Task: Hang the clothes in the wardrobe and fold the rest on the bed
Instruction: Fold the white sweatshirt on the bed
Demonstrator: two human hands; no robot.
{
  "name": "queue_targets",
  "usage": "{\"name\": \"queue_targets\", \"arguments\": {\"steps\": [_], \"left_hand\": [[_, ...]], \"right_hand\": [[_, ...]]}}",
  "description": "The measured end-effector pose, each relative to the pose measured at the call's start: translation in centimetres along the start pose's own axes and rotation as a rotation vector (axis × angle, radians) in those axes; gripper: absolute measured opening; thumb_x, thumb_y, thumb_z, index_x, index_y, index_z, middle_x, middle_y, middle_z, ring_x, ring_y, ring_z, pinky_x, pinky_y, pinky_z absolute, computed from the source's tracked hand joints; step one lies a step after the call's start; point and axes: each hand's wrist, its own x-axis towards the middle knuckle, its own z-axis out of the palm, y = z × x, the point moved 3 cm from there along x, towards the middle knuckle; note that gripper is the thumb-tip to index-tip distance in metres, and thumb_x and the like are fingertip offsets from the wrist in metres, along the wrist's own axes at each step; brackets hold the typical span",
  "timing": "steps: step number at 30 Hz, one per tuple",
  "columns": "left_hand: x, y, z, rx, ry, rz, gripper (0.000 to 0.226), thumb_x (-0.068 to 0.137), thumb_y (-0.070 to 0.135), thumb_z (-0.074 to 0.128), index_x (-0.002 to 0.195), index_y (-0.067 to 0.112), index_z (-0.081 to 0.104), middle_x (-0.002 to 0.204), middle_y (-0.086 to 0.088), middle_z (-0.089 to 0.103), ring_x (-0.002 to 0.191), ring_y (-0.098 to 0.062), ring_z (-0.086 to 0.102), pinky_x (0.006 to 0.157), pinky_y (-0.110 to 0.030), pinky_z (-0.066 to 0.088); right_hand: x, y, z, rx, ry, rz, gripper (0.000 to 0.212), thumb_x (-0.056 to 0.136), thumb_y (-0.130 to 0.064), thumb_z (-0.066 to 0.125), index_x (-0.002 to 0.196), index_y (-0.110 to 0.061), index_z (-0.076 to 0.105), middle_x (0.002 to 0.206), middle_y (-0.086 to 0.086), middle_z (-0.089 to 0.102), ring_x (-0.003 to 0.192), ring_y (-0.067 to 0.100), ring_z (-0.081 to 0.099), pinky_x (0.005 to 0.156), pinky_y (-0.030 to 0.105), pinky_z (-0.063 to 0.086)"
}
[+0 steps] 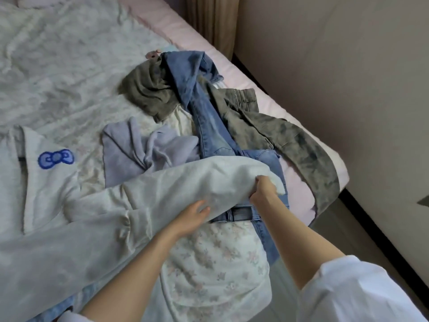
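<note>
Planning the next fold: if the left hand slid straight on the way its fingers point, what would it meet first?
The left hand rests on the pale sweatshirt sleeve, fingers pointing up-right toward the right hand. It would likely ride along the sleeve and meet that hand gripping the cuff, though depth is unclear.

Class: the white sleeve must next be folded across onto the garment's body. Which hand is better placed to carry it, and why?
The right hand: its fingers already grip the sleeve at the cuff end. The left hand only rests flat on the sleeve's middle, so it suits holding the fold line.
</note>
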Motion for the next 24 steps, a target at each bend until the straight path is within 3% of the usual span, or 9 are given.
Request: {"name": "queue_targets", "arguments": {"steps": [4,7,8,12,15,17,19,22,24], "left_hand": [[-1.3,1.5,-4.0,-0.364,0.200,-0.033,0.038,0.100,0.032,0.040,0.135,0.015,0.046,0.137,-0.004,0.049,0.112,-0.015,0.050,0.093,-0.027,0.037],[-3.0,1.7,-7.6,-0.759,0.268,-0.058,0.038,0.099,0.040,0.038,0.128,0.018,0.049,0.127,-0.002,0.053,0.109,-0.021,0.054,0.093,-0.040,0.042],[-3.9,1.6,-9.1,-0.869,0.286,-0.041,0.040,0.098,0.045,0.038,0.126,0.019,0.051,0.124,-0.002,0.056,0.107,-0.022,0.056,0.090,-0.041,0.044],[-8.6,-0.5,-14.8,-1.236,0.268,0.128,0.061,0.071,0.071,0.053,0.106,0.023,0.067,0.106,-0.008,0.068,0.094,-0.029,0.066,0.081,-0.047,0.051],[-12.2,-3.9,-16.9,-1.270,0.261,0.109,0.058,0.076,0.066,0.055,0.107,0.020,0.070,0.104,-0.009,0.070,0.091,-0.026,0.069,0.078,-0.042,0.053],[-14.8,-8.3,-18.1,-1.210,0.515,0.047,0.029,0.089,0.030,0.061,0.113,0.014,0.064,0.107,-0.011,0.068,0.085,-0.024,0.069,0.068,-0.036,0.055],[-16.6,-12.1,-19.0,-1.198,0.760,0.000,0.026,0.089,0.006,0.059,0.116,0.007,0.061,0.100,-0.011,0.066,0.086,-0.026,0.063,0.064,-0.033,0.052],[-20.9,-18.2,-20.9,-1.267,0.928,0.021,0.026,0.091,0.003,0.055,0.116,0.006,0.060,0.088,-0.002,0.064,0.078,-0.018,0.062,0.055,-0.025,0.051],[-23.5,-22.4,-22.2,-1.279,0.994,0.013,0.027,0.093,0.005,0.054,0.119,0.007,0.059,0.089,-0.001,0.064,0.076,-0.015,0.062,0.057,-0.026,0.051]], "right_hand": [[-3.0,-1.6,3.2,-0.266,0.017,-0.456,0.029,0.094,-0.008,0.040,0.118,-0.001,0.053,0.107,0.012,0.061,0.095,0.027,0.058,0.086,0.035,0.046],[-7.9,-0.8,5.8,-0.469,-0.132,-0.889,0.038,0.091,-0.008,0.038,0.128,-0.010,0.048,0.094,0.003,0.061,0.079,0.015,0.058,0.062,0.022,0.043],[-9.6,0.0,6.8,-0.573,-0.208,-1.042,0.041,0.090,-0.006,0.039,0.130,-0.013,0.047,0.088,0.003,0.059,0.073,0.016,0.054,0.058,0.025,0.040],[-15.6,6.4,9.6,-1.122,-0.458,-1.476,0.054,0.086,-0.009,0.050,0.139,-0.018,0.045,0.091,0.015,0.055,0.087,0.032,0.048,0.072,0.038,0.034],[-19.7,12.7,10.4,-1.296,-0.705,-1.599,0.047,0.085,-0.013,0.052,0.132,-0.021,0.055,0.088,0.011,0.056,0.085,0.031,0.052,0.075,0.040,0.038],[-22.4,16.7,11.0,-1.259,-0.755,-1.725,0.043,0.079,-0.010,0.058,0.120,-0.018,0.065,0.078,0.007,0.057,0.074,0.028,0.056,0.071,0.037,0.044],[-23.4,19.0,11.4,-1.287,-0.652,-1.783,0.045,0.069,-0.009,0.065,0.113,-0.019,0.068,0.073,0.002,0.056,0.070,0.026,0.057,0.070,0.035,0.046],[-24.6,23.2,12.4,-1.429,-0.456,-1.731,0.046,0.064,-0.007,0.068,0.108,-0.018,0.067,0.079,0.003,0.058,0.076,0.026,0.058,0.077,0.039,0.046],[-24.8,25.4,12.9,-1.580,-0.360,-1.691,0.033,0.068,-0.009,0.067,0.100,-0.017,0.068,0.086,0.004,0.060,0.083,0.026,0.058,0.082,0.038,0.044]]}}
